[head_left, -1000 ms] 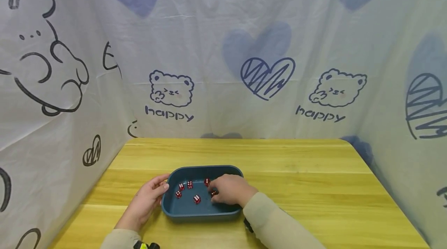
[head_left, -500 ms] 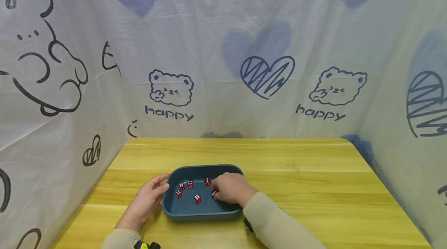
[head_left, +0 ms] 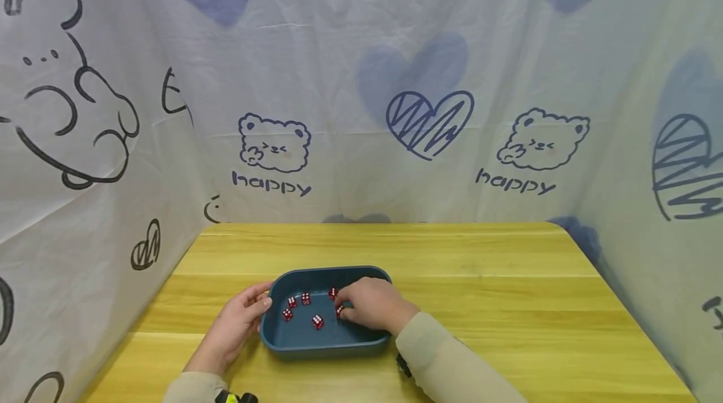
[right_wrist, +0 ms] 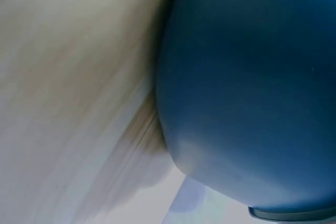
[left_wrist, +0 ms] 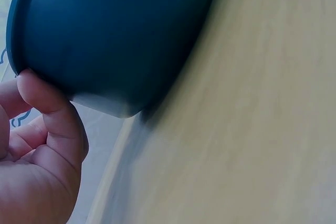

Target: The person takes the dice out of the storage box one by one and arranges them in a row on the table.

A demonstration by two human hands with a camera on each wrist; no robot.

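A dark blue rectangular tray (head_left: 316, 353) with rounded corners sits on the table, holding several red dice with white pips. One white-pipped die (head_left: 318, 322) lies near the middle, and others are grouped toward the left end. My left hand (head_left: 240, 321) holds the tray's left end, its thumb at the rim; the left wrist view shows curled fingers (left_wrist: 58, 124) against the outer wall. My right hand (head_left: 375, 304) reaches over the right side and pinches a red die (head_left: 339, 311) between thumb and forefinger, low in the tray. Another die (head_left: 333, 293) lies just beyond those fingertips.
The yellow wood-grain table (head_left: 480, 302) extends around the tray. White cloth (head_left: 350, 171) printed with hearts and bears hangs behind it and along both sides. In the right wrist view, the tray's outer wall (right_wrist: 252, 87) fills most of the right half.
My right thumb and forefinger have drawn together on the die, which has shifted slightly left with them. The left hand and tray keep their place; the head view has shifted a little.
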